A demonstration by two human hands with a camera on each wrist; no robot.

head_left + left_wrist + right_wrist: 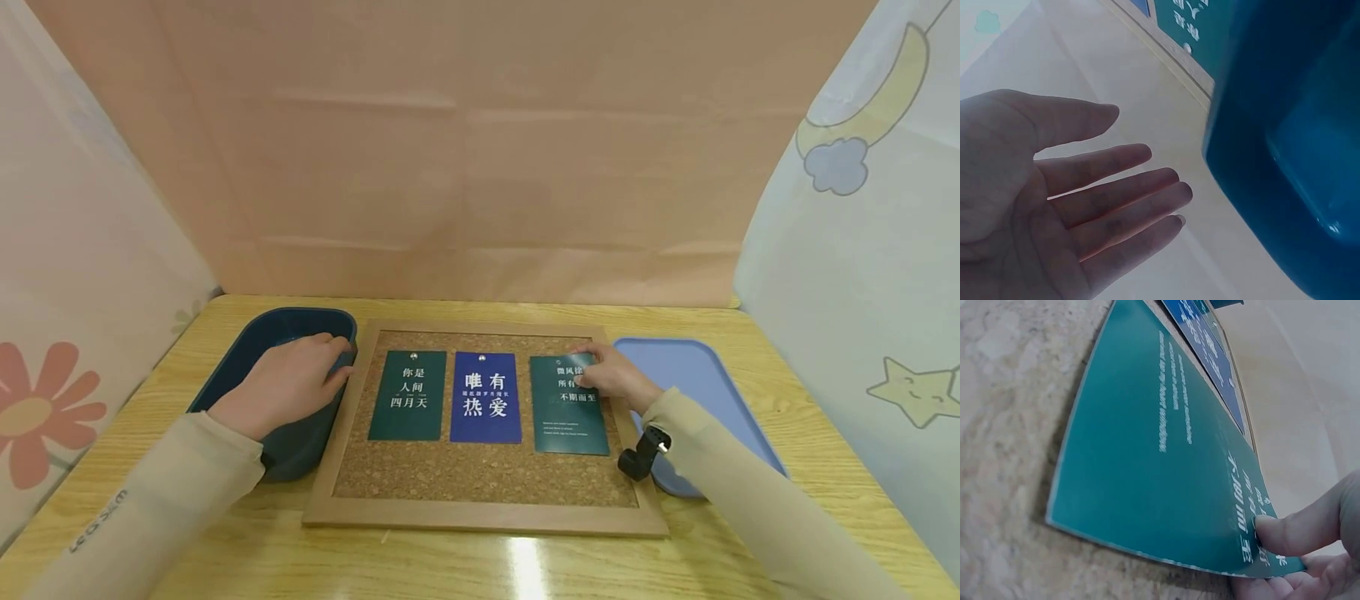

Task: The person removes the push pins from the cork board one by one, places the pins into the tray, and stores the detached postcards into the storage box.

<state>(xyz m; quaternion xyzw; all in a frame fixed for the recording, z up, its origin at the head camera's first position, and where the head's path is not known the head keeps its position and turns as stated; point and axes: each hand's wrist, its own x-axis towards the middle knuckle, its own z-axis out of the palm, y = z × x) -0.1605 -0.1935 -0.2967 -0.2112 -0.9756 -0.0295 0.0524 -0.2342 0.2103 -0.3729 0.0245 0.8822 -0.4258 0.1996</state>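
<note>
A green card with white lettering [570, 421] lies over the right part of a framed cork board [480, 479]. My right hand [618, 375] pinches this card near its upper right corner, thumb on the printed face and fingers behind. In the right wrist view the card [1147, 456] looks bowed, its near edge lifted off the cork. A blue card [485, 425] sits mid-board and another green card [407, 423] on the left, each with a small pale pin at its top. Above the dark blue bin [288, 454] hovers my left hand [292, 383], fingers loosely extended, holding nothing.
To the right of the board, partly beneath my forearm, is a light blue tray [690, 367]. All of it stands on a wooden table [420, 562]. A brownish backdrop [480, 167] rises behind, with patterned sheets on both sides.
</note>
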